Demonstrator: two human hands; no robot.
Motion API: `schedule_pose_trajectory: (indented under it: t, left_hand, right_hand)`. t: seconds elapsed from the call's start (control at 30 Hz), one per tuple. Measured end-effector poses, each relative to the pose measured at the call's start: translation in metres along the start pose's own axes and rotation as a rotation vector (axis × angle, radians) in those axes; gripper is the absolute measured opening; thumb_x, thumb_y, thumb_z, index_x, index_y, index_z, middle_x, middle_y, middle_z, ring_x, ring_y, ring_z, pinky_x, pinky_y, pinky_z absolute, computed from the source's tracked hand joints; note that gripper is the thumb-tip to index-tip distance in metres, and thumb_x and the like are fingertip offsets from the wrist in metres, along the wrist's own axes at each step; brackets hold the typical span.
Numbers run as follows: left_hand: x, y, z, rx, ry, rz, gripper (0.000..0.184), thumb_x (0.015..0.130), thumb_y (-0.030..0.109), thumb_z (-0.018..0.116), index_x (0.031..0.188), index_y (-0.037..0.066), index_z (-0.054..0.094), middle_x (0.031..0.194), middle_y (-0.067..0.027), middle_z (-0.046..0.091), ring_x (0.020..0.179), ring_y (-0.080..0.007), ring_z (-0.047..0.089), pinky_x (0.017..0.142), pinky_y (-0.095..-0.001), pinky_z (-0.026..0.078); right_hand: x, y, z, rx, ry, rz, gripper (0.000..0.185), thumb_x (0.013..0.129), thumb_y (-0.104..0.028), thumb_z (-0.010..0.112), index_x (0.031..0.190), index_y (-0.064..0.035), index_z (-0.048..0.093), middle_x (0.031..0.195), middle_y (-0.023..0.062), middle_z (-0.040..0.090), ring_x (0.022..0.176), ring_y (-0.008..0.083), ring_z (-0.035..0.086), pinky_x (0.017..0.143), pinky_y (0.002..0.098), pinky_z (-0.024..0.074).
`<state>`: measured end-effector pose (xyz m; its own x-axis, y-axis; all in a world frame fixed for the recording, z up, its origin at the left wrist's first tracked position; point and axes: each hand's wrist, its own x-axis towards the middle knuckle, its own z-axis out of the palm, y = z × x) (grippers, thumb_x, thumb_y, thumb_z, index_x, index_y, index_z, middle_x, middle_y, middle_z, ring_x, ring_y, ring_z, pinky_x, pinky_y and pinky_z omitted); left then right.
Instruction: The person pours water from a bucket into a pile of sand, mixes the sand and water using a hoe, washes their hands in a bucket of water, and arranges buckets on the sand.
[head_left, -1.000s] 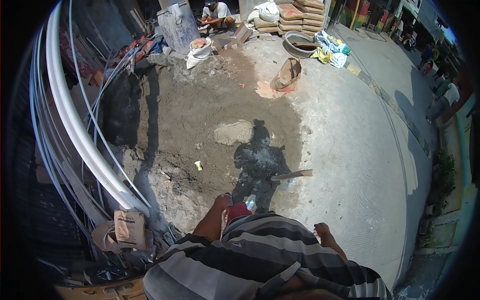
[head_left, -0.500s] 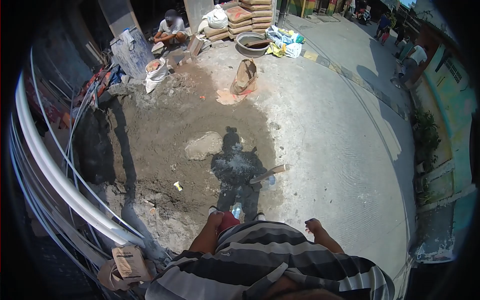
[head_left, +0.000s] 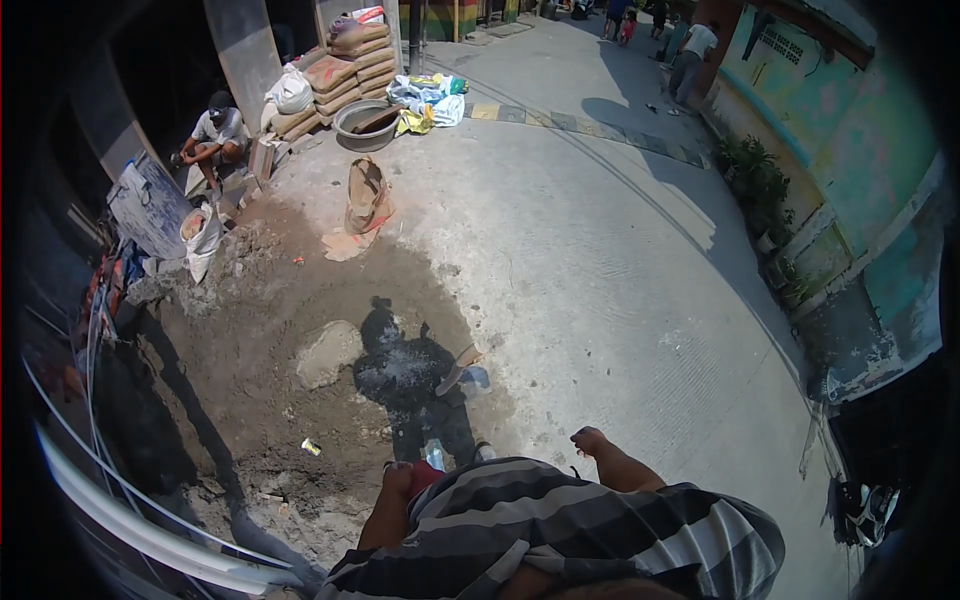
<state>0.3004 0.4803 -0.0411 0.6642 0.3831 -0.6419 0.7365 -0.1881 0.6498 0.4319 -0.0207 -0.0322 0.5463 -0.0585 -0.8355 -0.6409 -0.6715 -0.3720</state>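
Observation:
My left hand [head_left: 397, 475] hangs beside the red cloth at my thigh; its fingers are mostly hidden. My right hand [head_left: 588, 440] is held out over the concrete, fingers loosely bent and apart, with nothing visible in it. Ahead of my feet lies damp grey-brown sand or mortar [head_left: 250, 360], with my shadow across it. A clear plastic bottle [head_left: 434, 455] is near my feet. Beyond it, a wooden piece like a handle [head_left: 460, 370] lies at the patch's edge. An opened brown paper sack [head_left: 368, 200] stands farther off.
At the back are stacked cement bags [head_left: 355, 75], a round basin [head_left: 363, 127] and plastic sacks [head_left: 430, 100]. A person [head_left: 215, 140] squats near a white sack [head_left: 203, 243]. Pale pipes [head_left: 150, 535] curve at the lower left. A painted wall [head_left: 820, 130] and plants [head_left: 752, 165] line the right.
My view has turned to the right, so the scene sits farther left and more wall shows. Both hands stay low near my body; the squatting person remains in place.

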Motion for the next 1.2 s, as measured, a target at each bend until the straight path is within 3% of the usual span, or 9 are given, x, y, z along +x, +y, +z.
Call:
schedule_pose_trajectory:
  t: [0.57, 0.63, 0.67, 0.83, 0.93, 0.97, 1.0, 1.03, 1.2]
  left_hand:
    - [0.011, -0.025, 0.004, 0.04, 0.032, 0.036, 0.032, 0.084, 0.023, 0.059, 0.104, -0.002, 0.062, 0.088, -0.0114, 0.066, 0.077, -0.0191, 0.063, 0.07, -0.0339, 0.051]
    - [-0.027, 0.019, -0.008, 0.002, 0.024, -0.04, 0.033, 0.084, 0.025, 0.06, 0.105, 0.0, 0.062, 0.093, -0.0144, 0.067, 0.081, -0.0203, 0.064, 0.071, -0.0329, 0.051]
    - [-0.028, 0.016, -0.009, 0.015, 0.054, -0.003, 0.035, 0.083, 0.026, 0.061, 0.106, 0.0, 0.063, 0.097, -0.0143, 0.067, 0.088, -0.0226, 0.064, 0.08, -0.0351, 0.049]
    - [-0.042, -0.002, -0.013, 0.012, 0.098, -0.044, 0.037, 0.084, 0.032, 0.061, 0.106, 0.002, 0.064, 0.098, -0.0156, 0.068, 0.091, -0.025, 0.065, 0.081, -0.0353, 0.049]
    - [-0.047, -0.017, -0.016, 0.044, 0.137, -0.078, 0.038, 0.084, 0.034, 0.061, 0.105, 0.003, 0.065, 0.097, -0.0157, 0.068, 0.091, -0.0261, 0.066, 0.081, -0.0355, 0.049]
    - [-0.049, -0.029, -0.017, 0.089, 0.145, -0.089, 0.038, 0.084, 0.034, 0.061, 0.104, 0.003, 0.066, 0.096, -0.0155, 0.068, 0.091, -0.0266, 0.066, 0.081, -0.0356, 0.049]
    - [-0.049, -0.04, -0.017, 0.084, 0.141, -0.109, 0.038, 0.084, 0.034, 0.061, 0.104, 0.003, 0.066, 0.096, -0.0155, 0.068, 0.091, -0.0266, 0.066, 0.081, -0.0356, 0.049]
    - [-0.048, -0.051, -0.017, 0.04, 0.158, -0.109, 0.038, 0.083, 0.034, 0.061, 0.104, 0.003, 0.066, 0.097, -0.0158, 0.068, 0.091, -0.0273, 0.066, 0.081, -0.0361, 0.049]
    - [-0.061, -0.079, -0.027, -0.12, 0.224, -0.186, 0.037, 0.083, 0.033, 0.06, 0.102, 0.002, 0.067, 0.097, -0.0167, 0.068, 0.09, -0.0277, 0.066, 0.08, -0.0368, 0.049]
  right_hand:
    - [0.006, 0.012, -0.013, 0.061, -0.02, -0.031, 0.028, 0.085, -0.022, 0.06, 0.102, 0.0003, 0.059, 0.084, 0.013, 0.064, 0.055, 0.02, 0.061, 0.045, 0.0351, 0.0491]
    - [0.002, 0.007, -0.013, 0.107, 0.024, -0.008, 0.035, 0.082, -0.024, 0.061, 0.106, 0.0008, 0.058, 0.083, 0.0125, 0.065, 0.061, 0.0206, 0.063, 0.05, 0.0343, 0.0495]
    - [0.004, 0.006, -0.014, 0.147, -0.024, -0.003, 0.036, 0.083, -0.024, 0.06, 0.108, 0.001, 0.057, 0.085, 0.0132, 0.065, 0.061, 0.0202, 0.062, 0.049, 0.0333, 0.0487]
    - [-0.009, -0.031, -0.007, 0.112, -0.082, 0.035, 0.036, 0.086, -0.023, 0.058, 0.112, 0.0003, 0.054, 0.091, 0.0147, 0.063, 0.061, 0.0207, 0.062, 0.048, 0.033, 0.047]
    - [-0.018, -0.075, -0.01, 0.435, -0.047, -0.058, 0.039, 0.088, -0.024, 0.058, 0.119, -0.0021, 0.049, 0.098, 0.016, 0.062, 0.068, 0.0225, 0.063, 0.049, 0.0321, 0.0467]
    - [-0.004, -0.084, -0.013, 0.445, -0.082, -0.183, 0.04, 0.088, -0.025, 0.056, 0.121, -0.0033, 0.049, 0.102, 0.0157, 0.061, 0.074, 0.0242, 0.063, 0.053, 0.0324, 0.0478]
    - [-0.017, -0.12, -0.019, 0.4, -0.072, -0.161, 0.042, 0.091, -0.031, 0.053, 0.125, -0.0072, 0.048, 0.115, 0.0159, 0.058, 0.096, 0.0294, 0.061, 0.076, 0.0398, 0.0486]
    - [-0.017, -0.145, -0.024, 0.415, -0.087, -0.239, 0.045, 0.091, -0.033, 0.052, 0.127, -0.0068, 0.046, 0.118, 0.0158, 0.057, 0.1, 0.0297, 0.059, 0.083, 0.0423, 0.0465]
    - [-0.028, -0.277, -0.028, 0.337, -0.05, -0.511, 0.059, 0.084, -0.045, 0.06, 0.129, -0.0123, 0.041, 0.128, 0.0143, 0.049, 0.113, 0.0299, 0.051, 0.091, 0.045, 0.0426]
